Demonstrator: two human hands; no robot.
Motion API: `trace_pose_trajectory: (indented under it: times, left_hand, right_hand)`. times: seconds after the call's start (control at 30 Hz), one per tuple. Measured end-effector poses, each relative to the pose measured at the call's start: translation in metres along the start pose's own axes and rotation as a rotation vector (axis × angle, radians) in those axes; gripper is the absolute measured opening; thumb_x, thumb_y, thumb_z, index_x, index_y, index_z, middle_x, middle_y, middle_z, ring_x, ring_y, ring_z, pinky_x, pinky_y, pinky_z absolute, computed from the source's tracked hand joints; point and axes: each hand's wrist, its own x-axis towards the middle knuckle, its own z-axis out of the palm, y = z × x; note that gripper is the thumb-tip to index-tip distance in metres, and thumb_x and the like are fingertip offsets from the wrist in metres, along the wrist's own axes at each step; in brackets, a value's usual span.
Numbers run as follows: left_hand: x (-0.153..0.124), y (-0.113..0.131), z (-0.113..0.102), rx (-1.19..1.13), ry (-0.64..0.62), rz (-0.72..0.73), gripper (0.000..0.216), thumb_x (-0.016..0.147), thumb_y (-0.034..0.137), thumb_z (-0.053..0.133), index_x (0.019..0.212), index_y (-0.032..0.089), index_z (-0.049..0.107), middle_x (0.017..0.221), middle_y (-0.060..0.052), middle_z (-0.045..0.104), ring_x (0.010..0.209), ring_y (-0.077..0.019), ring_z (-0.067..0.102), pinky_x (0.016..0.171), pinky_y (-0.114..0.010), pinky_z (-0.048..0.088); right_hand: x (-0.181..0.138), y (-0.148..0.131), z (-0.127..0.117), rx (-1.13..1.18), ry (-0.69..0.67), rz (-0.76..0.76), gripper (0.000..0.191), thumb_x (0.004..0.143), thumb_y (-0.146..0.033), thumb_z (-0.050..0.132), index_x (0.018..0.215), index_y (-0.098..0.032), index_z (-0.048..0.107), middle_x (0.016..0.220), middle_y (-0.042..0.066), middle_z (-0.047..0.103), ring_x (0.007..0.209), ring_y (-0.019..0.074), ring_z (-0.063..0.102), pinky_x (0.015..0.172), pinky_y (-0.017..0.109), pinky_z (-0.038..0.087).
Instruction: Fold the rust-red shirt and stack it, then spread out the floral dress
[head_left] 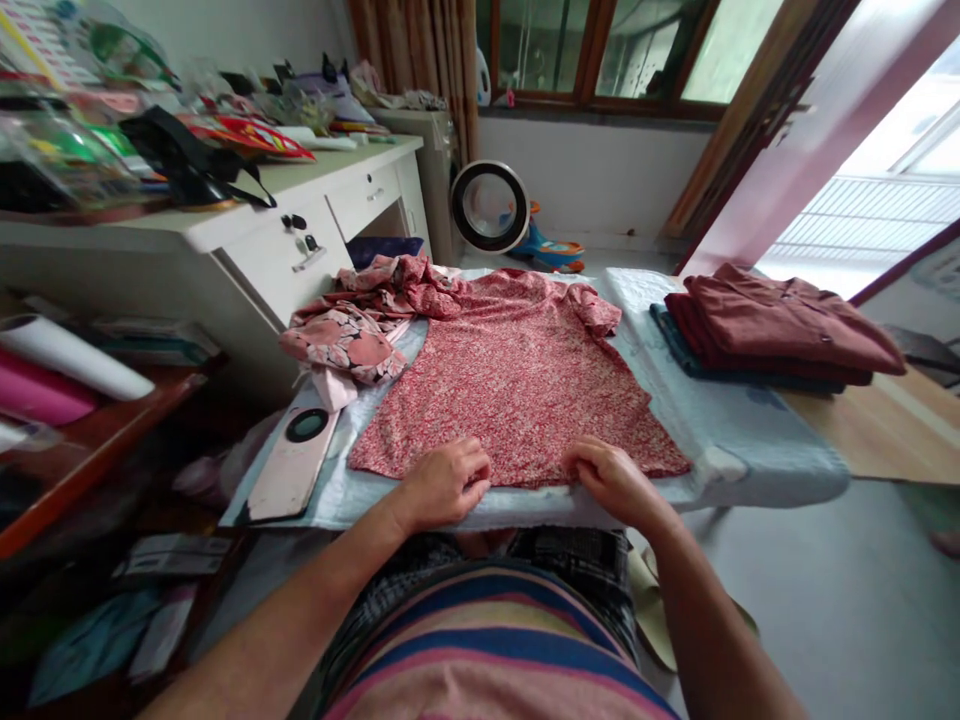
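A red floral short-sleeved blouse (pixel 517 390) lies spread out flat, its hem towards me and its neckline at the far side. My left hand (pixel 448 480) is at the hem, left of the middle, with its fingers curled closed on the fabric edge. Further right along the same hem, my right hand (pixel 609 480) also has its fingers closed on the cloth. The fingertips of both hands are partly hidden. Under the blouse is a table covered with a pale blue cloth (pixel 660 330).
Crumpled floral clothing (pixel 349 340) lies left of the blouse, near a pale phone (pixel 294 465). Folded garments (pixel 780 330) are stacked at the right. A cluttered white desk (pixel 300 215) stands along the left, and a washing machine's round door (pixel 490 207) hangs open beyond the table.
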Motion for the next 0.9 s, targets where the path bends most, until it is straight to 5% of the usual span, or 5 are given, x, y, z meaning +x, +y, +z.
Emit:
trace_pose_trajectory:
  times: [0.33,0.9]
  left_hand:
    - [0.049,0.033,0.029,-0.021,0.047,0.171,0.018,0.094,0.027,0.052,0.107,0.021,0.063,0.106,-0.006,0.06,0.099,-0.0202,0.054,0.088,-0.033,0.046]
    - [0.048,0.031,0.043,-0.119,0.126,0.134,0.011,0.086,0.029,0.065,0.095,0.023,0.064,0.103,-0.003,0.06,0.098,-0.0192,0.055,0.085,-0.032,0.045]
  right_hand:
    - [-0.013,0.015,-0.005,-0.102,0.032,0.037,0.012,0.081,-0.009,0.057,0.082,-0.019,0.064,0.088,0.003,0.057,0.088,0.0185,0.05,0.082,0.031,0.04]
    - [-0.02,0.01,-0.01,-0.056,0.018,0.012,0.015,0.087,-0.01,0.056,0.078,-0.019,0.064,0.086,0.003,0.058,0.086,0.0168,0.051,0.08,0.028,0.04]
